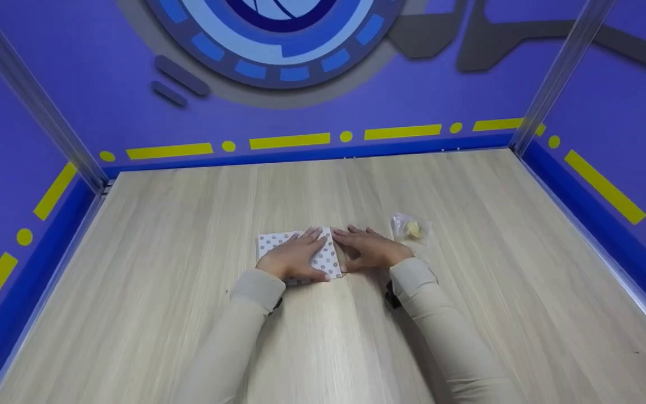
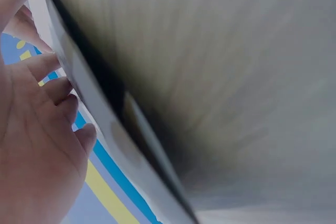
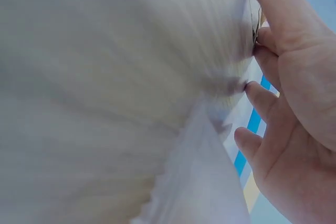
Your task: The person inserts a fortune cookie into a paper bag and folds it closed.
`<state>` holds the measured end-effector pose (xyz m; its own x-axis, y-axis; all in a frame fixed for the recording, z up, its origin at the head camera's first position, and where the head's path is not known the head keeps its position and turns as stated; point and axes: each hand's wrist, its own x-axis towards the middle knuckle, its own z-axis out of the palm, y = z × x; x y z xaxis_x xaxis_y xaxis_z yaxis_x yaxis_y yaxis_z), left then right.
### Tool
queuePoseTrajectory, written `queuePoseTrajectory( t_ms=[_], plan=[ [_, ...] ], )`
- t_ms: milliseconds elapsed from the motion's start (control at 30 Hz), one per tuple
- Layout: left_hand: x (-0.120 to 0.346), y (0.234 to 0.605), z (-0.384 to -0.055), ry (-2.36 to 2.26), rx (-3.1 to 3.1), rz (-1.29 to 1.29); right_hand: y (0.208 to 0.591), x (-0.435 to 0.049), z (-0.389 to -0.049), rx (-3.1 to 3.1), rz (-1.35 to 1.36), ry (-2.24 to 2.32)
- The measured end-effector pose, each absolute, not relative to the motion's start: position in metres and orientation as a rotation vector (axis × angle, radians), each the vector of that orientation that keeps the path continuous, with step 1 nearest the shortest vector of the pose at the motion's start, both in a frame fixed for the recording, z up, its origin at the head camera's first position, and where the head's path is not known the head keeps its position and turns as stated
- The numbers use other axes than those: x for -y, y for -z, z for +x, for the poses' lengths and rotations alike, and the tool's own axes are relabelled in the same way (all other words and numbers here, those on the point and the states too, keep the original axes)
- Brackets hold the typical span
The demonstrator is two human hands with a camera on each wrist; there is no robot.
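A flat, folded piece of white paper with grey dots (image 1: pixel 326 259) lies on the table. My left hand (image 1: pixel 295 257) rests over it with fingers spread, thumb near its front edge. In the left wrist view the paper's near edge (image 2: pixel 113 129) stands slightly up, with a dark gap under it. My right hand (image 1: pixel 372 249) is at the paper's right edge, its fingertips by the far corner and its thumb by the near corner. In the right wrist view the right fingers (image 3: pixel 260 100) reach down to the tabletop, lightly bent.
A small clear plastic bag (image 1: pixel 401 227) holding a yellowish item (image 1: pixel 413 229) lies just beyond my right wrist. The wood-grain table (image 1: pixel 188 213) is bounded by purple panels (image 1: pixel 312 118) at the back and both sides.
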<state>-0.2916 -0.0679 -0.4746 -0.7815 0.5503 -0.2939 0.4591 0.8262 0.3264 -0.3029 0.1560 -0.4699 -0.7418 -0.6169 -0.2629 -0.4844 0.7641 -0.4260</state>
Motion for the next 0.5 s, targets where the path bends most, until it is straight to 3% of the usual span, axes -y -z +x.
queuePoseTrajectory(
  t_ms=[500],
  plan=[
    [0.0694,0.4749,-0.2948,-0.48,-2.588,0.682,0.4676,-0.1547,-0.3018,-2.562,-0.782,0.497]
  ],
)
